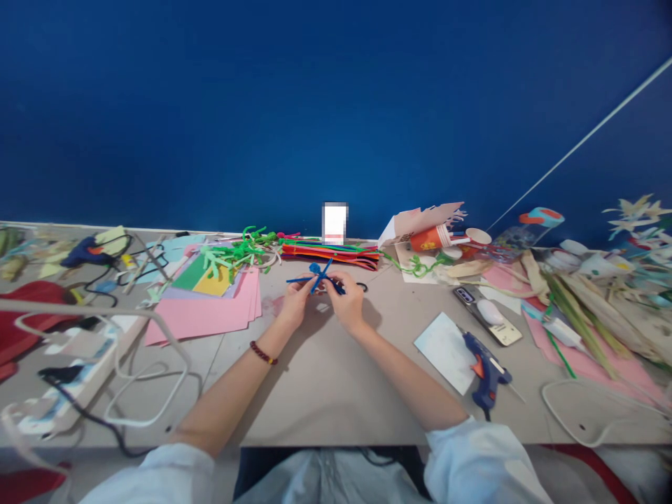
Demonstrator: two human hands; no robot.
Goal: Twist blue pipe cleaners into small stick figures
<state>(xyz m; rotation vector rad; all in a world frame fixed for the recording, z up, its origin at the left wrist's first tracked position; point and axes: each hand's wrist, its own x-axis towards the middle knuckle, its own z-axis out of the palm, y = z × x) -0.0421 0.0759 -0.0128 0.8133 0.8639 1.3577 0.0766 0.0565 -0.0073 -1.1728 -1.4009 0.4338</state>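
From my remote station, nearest first: the left hand (295,302) and right hand (347,302) both grip a blue pipe cleaner (321,277) between the fingertips, held just above the surface (336,392). I record one blue loop twisted in, with its ends left loose. Farther off, a bundle of coloured pipe cleaners (330,253) lies unworked, near pink paper (202,315) and green pipe-cleaner pieces (236,255).

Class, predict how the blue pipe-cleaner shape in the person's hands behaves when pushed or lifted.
The blue pipe-cleaner shape is probably light: the left hand and right hand hold it by fingertips. Its thin bent arms keep their angles, so it likely bends and stays bent.
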